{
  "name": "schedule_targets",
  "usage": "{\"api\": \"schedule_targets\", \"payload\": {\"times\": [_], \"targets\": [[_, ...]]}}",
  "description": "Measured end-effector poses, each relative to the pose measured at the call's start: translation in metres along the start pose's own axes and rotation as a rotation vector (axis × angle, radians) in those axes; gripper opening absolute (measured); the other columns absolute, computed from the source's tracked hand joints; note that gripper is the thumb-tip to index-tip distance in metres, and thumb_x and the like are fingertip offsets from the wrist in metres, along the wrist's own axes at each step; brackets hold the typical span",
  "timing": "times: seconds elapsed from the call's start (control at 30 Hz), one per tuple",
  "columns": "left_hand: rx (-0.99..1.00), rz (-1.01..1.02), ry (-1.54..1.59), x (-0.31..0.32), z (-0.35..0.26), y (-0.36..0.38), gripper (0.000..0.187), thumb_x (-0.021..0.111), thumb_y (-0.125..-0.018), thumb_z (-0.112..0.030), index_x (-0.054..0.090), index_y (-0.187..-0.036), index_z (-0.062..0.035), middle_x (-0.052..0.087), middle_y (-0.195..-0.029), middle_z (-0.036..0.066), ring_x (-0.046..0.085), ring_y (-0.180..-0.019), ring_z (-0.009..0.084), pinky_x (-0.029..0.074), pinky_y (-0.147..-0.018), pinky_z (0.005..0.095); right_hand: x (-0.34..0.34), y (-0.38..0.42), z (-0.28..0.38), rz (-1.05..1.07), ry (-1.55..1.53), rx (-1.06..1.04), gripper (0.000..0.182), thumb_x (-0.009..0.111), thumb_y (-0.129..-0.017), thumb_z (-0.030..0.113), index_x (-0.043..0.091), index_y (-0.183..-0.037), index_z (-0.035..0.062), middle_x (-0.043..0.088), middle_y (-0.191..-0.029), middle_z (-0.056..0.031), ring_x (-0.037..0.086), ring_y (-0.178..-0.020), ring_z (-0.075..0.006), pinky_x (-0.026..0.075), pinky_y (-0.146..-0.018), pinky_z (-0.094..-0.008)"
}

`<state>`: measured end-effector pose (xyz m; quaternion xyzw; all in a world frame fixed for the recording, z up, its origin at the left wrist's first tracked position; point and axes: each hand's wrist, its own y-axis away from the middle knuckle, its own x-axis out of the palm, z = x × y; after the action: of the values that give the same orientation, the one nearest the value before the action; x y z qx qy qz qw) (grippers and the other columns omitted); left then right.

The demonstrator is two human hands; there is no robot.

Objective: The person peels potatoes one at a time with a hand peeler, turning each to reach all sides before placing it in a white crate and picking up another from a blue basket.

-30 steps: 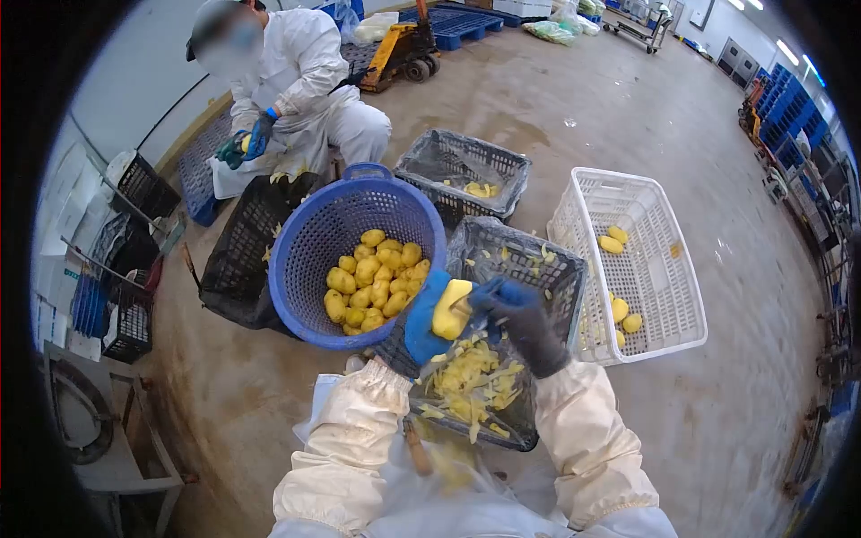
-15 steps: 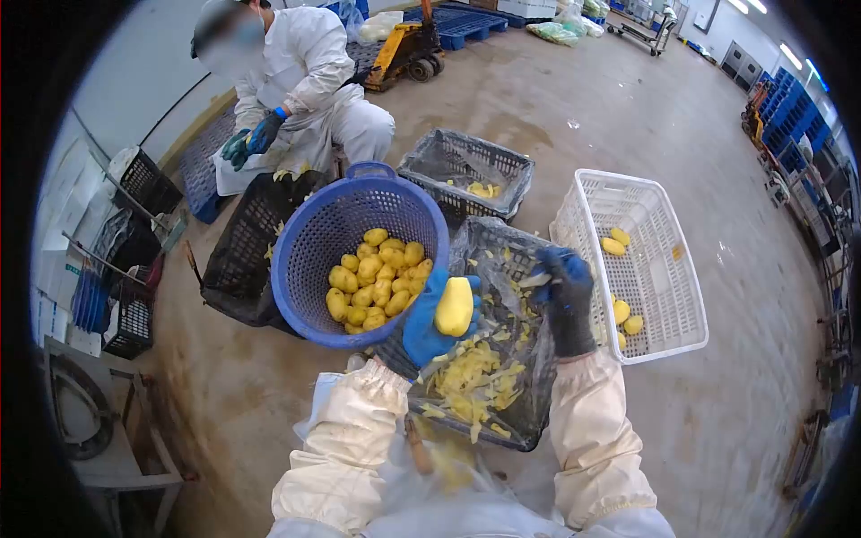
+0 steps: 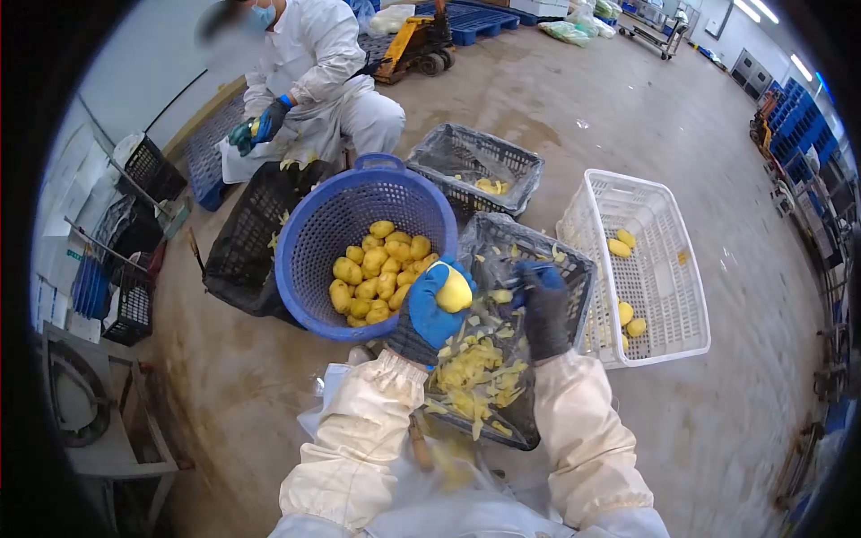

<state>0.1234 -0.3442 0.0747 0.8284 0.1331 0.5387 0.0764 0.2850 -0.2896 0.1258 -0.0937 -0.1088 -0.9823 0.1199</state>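
My left hand, in a blue and dark glove, is closed around a pale yellow, largely peeled potato. To its right, my right hand in a dark glove is curled shut. What it grips is blurred and mostly hidden. Both hands are above a black crate lined with clear plastic, where yellow peelings lie. Left of my left hand stands a blue perforated basket holding several unpeeled potatoes.
Several peeled potatoes lie in a white crate on the right. Behind is another lined black crate with peelings. A co-worker sits at the upper left beside a black-lined crate. A yellow pallet jack stands farther back.
My right hand has moved left and slightly down, nearer the potato. The potato has tilted in my left hand, which has shifted slightly. The view has also shifted a little.
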Motion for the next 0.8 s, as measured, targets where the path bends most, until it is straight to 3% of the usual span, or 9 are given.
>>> {"api": "schedule_targets", "payload": {"times": [0.1, 0.13, 0.2, 0.33, 0.4, 0.5, 0.57, 0.7, 0.8], "targets": [[0.073, 0.092, -0.032, -0.001, -0.002, -0.006, 0.029, 0.057, -0.091, -0.022, 0.053, -0.115, -0.0054, 0.061, -0.103, 0.010, 0.060, -0.095, 0.0236, 0.051, -0.086, 0.0415, 0.004, 0.004, -0.010, 0.133, 0.154, -0.281, 0.016, 0.065, -0.088, 0.019, 0.064, -0.089, 0.0033, 0.060, -0.072, -0.0038, 0.056, -0.059, -0.0104, 0.045, -0.051, -0.0250], [0.125, 0.146, -0.202, -0.004, -0.002, -0.008, 0.030, 0.057, -0.091, -0.022, 0.053, -0.116, -0.0060, 0.061, -0.103, 0.009, 0.061, -0.094, 0.0238, 0.051, -0.086, 0.0418, 0.014, 0.009, -0.018, 0.265, 0.057, 0.002, 0.018, 0.063, -0.090, 0.020, 0.063, -0.088, 0.0025, 0.059, -0.073, -0.0031, 0.056, -0.060, -0.0094, 0.045, -0.052, -0.0247], [0.167, 0.198, -0.383, -0.003, -0.003, -0.006, 0.030, 0.057, -0.091, -0.023, 0.053, -0.116, -0.0067, 0.061, -0.103, 0.009, 0.061, -0.093, 0.0240, 0.051, -0.086, 0.0420, -0.003, -0.006, -0.019, 0.077, -0.006, -0.106, 0.016, 0.063, -0.090, 0.018, 0.064, -0.088, 0.0023, 0.060, -0.071, -0.0033, 0.055, -0.058, -0.0086, 0.044, -0.050, -0.0228], [0.085, -0.132, 0.081, 0.024, -0.006, 0.004, 0.023, 0.052, -0.093, -0.026, 0.054, -0.104, -0.0061, 0.060, -0.095, 0.007, 0.060, -0.085, 0.0181, 0.052, -0.075, 0.0332, -0.016, -0.012, 0.003, 0.006, -0.223, -0.146, 0.013, 0.066, -0.088, 0.015, 0.063, -0.091, 0.0024, 0.063, -0.073, -0.0048, 0.056, -0.058, -0.0086, 0.044, -0.049, -0.0220], [0.074, -0.226, 0.172, 0.019, -0.007, 0.002, 0.023, 0.052, -0.093, -0.026, 0.055, -0.103, -0.0056, 0.060, -0.094, 0.007, 0.060, -0.084, 0.0169, 0.052, -0.074, 0.0311, 0.009, 0.012, -0.005, 0.272, -0.059, -0.170, 0.013, 0.067, -0.087, 0.013, 0.062, -0.094, 0.0022, 0.066, -0.078, -0.0068, 0.059, -0.061, -0.0098, 0.046, -0.051, -0.0215], [0.038, 0.163, -0.122, -0.010, -0.006, -0.004, 0.019, 0.056, -0.091, -0.020, 0.054, -0.102, -0.0045, 0.061, -0.092, 0.008, 0.061, -0.081, 0.0157, 0.052, -0.071, 0.0268, 0.022, 0.022, -0.012, 0.344, 0.042, -0.208, 0.012, 0.065, -0.089, 0.011, 0.062, -0.095, 0.0014, 0.068, -0.083, -0.0062, 0.061, -0.068, -0.0090, 0.049, -0.059, -0.0213], [0.492, 0.094, -1.070, -0.016, 0.000, -0.008, 0.016, 0.059, -0.088, -0.011, 0.054, -0.102, -0.0033, 0.060, -0.088, 0.007, 0.060, -0.077, 0.0151, 0.052, -0.069, 0.0255, 0.020, 0.021, -0.010, 0.318, 0.147, -0.241, 0.011, 0.066, -0.088, 0.011, 0.063, -0.095, 0.0026, 0.068, -0.083, -0.0043, 0.060, -0.070, -0.0076, 0.049, -0.065, -0.0223], [0.527, 0.074, -1.056, 0.015, -0.007, 0.010, 0.018, 0.060, -0.085, -0.003, 0.053, -0.102, -0.0031, 0.059, -0.088, 0.006, 0.059, -0.077, 0.0137, 0.051, -0.068, 0.0252, 0.016, 0.019, -0.007, 0.259, 0.230, -0.402, 0.012, 0.066, -0.088, 0.012, 0.063, -0.096, 0.0034, 0.067, -0.083, -0.0033, 0.060, -0.070, -0.0075, 0.048, -0.064, -0.0226], [0.174, 0.045, -0.179, -0.005, -0.006, -0.003, 0.015, 0.055, -0.090, -0.018, 0.055, -0.096, -0.0034, 0.061, -0.085, 0.005, 0.060, -0.075, 0.0169, 0.051, -0.065, 0.0282, -0.003, -0.004, -0.003, 0.033, -0.056, -0.307, 0.011, 0.062, -0.089, 0.010, 0.064, -0.095, 0.0007, 0.066, -0.082, -0.0051, 0.059, -0.068, -0.0104, 0.046, -0.064, -0.0233]]}}
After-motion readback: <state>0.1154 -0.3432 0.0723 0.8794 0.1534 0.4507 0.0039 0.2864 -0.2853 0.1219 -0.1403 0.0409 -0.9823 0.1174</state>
